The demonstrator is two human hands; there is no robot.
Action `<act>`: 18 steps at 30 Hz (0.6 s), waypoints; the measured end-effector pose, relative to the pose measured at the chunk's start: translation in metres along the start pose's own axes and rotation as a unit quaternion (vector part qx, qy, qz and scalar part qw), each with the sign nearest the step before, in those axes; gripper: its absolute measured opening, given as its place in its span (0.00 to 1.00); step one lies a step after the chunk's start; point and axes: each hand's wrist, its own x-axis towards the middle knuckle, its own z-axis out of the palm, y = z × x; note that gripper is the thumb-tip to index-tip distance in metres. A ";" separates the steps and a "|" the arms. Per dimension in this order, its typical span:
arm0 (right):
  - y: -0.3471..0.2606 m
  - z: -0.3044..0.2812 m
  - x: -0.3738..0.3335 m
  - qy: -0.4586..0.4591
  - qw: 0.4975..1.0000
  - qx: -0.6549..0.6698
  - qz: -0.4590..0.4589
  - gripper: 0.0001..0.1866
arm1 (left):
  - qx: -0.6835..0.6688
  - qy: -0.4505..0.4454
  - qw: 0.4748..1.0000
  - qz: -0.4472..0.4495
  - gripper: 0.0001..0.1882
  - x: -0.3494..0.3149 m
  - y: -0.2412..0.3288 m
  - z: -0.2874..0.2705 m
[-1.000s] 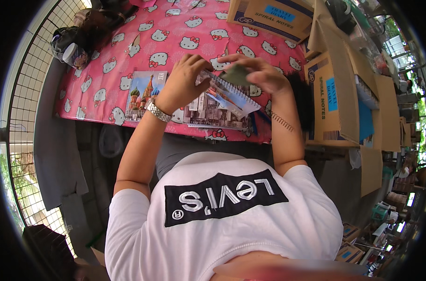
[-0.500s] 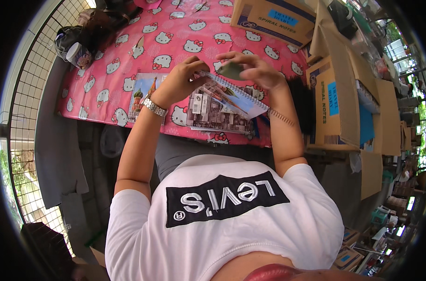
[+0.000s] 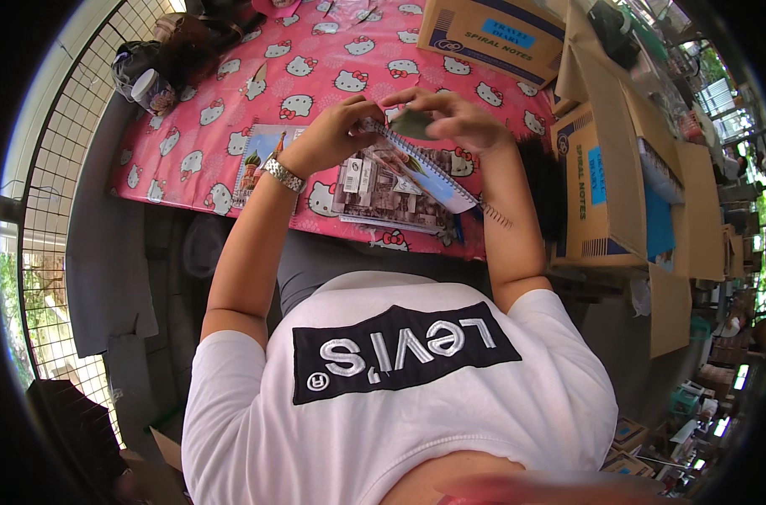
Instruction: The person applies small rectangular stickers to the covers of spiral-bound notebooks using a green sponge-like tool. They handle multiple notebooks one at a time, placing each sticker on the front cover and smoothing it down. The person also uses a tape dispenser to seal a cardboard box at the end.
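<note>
A notebook with a colourful building and blue sky on its cover tilts up above the table. My left hand pinches its upper left end by the spiral edge. A thin wire coil runs along that edge and sticks out past the lower right corner, by my right forearm. Close to the edge, my right hand has its fingers bent around a small dark green object, too blurred to name. Beneath lies a notebook with a grey photo cover. Another spiral notebook lies beside my left wrist.
A pink patterned cloth covers the table. Cardboard boxes stand at the far right and right side, the latter with open flaps. A white cup and dark bags sit at far left. Something black and bristly is beside my right arm.
The notebook's lower right end has shifted slightly left, and its cover is seen at a steeper angle. Both hands stay near the spiral edge, with my right fingers moved slightly.
</note>
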 end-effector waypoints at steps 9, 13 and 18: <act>0.000 0.007 -0.005 0.078 0.984 -0.148 0.055 0.24 | 0.007 0.019 1.000 -0.020 0.15 -0.006 0.009 0.010; 0.013 0.001 -0.006 0.010 1.000 -0.007 0.013 0.25 | -0.011 0.029 0.997 -0.063 0.16 -0.011 0.015 0.016; 0.008 0.012 -0.008 0.062 0.996 0.068 -0.014 0.25 | -0.019 0.043 0.998 -0.046 0.16 -0.015 0.018 0.017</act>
